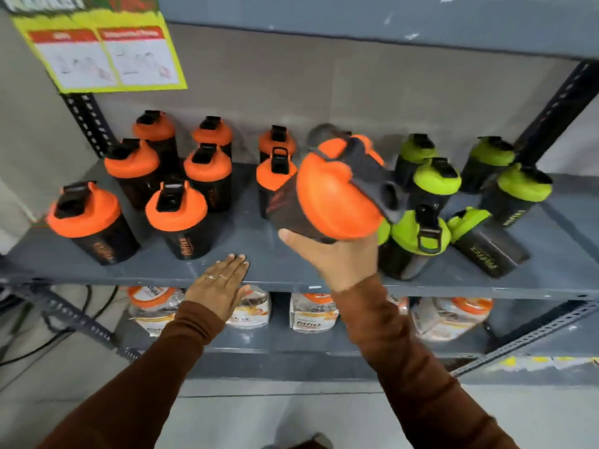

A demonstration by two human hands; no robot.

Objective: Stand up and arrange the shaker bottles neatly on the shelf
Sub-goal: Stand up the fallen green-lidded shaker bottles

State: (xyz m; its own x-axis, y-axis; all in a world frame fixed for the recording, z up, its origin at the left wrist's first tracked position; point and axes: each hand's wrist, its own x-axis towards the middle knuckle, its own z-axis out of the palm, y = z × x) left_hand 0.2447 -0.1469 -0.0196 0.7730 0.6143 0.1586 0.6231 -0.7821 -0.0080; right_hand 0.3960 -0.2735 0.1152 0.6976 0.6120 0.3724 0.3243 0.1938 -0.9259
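shelf (259, 234) crowded; green bottle (483, 241) lies toppled.

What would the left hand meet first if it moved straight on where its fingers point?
The left hand would probably cross bare grey metal shelf, then reach the upright orange-lidded black shaker bottle; depth is unclear.
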